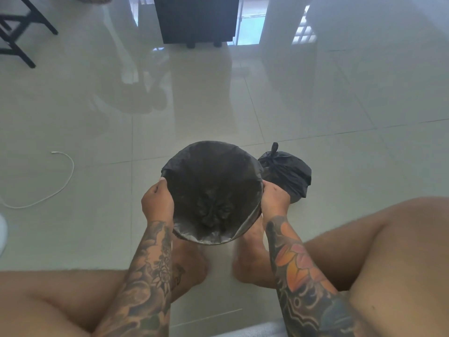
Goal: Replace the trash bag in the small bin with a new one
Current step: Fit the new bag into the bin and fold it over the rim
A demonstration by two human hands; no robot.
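Note:
A small round bin (245, 231) stands on the tiled floor between my bare feet. A new black trash bag (209, 186) lines it, its edge folded over the rim all round and its bottom bunched deep inside. My left hand (156, 201) grips the bag edge at the bin's left rim. My right hand (274, 199) grips the bag edge at the right rim. A full black trash bag (288, 172), tied shut with a knot on top, sits on the floor just behind and to the right of the bin.
A white cable (65, 181) curls on the floor at the left. A black cabinet on feet (196, 19) stands at the back, and black furniture legs (21, 27) at the back left. My knees fill both lower corners.

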